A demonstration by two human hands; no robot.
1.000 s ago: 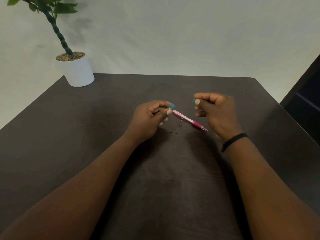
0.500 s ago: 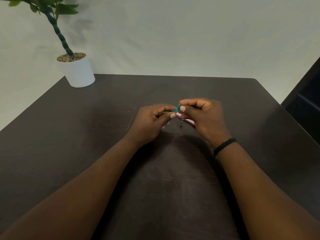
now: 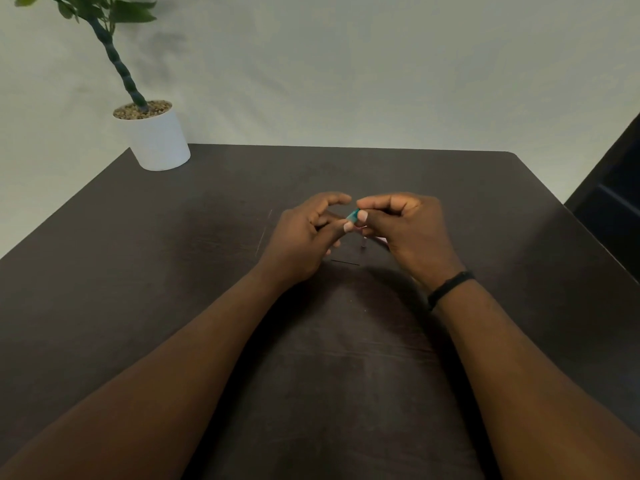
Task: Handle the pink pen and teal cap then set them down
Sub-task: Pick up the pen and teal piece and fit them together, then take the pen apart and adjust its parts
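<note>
Two bare hands meet above the middle of the dark brown wooden table [image 3: 173,271], and they are ours. Our right hand [image 3: 405,230] is curled closed, its thumb and forefinger pinching the small teal plastic cap [image 3: 353,214], which shows as a short sliver between our two thumbs. Our left hand [image 3: 304,237] sits just beside it with the thumb tip touching the cap's lower end, while its forefinger arches loosely above, apart from the thumb. Most of the slim pink pen [image 3: 381,239] is hidden under our right hand; only a faint pink trace shows below the thumb, and we cannot tell which fingers grip it. A thin black band [image 3: 448,285] circles our right wrist. At the far left corner of the table stands a white cylindrical pot [image 3: 157,140] holding a green plant with a twisted stem [image 3: 117,64].
</note>
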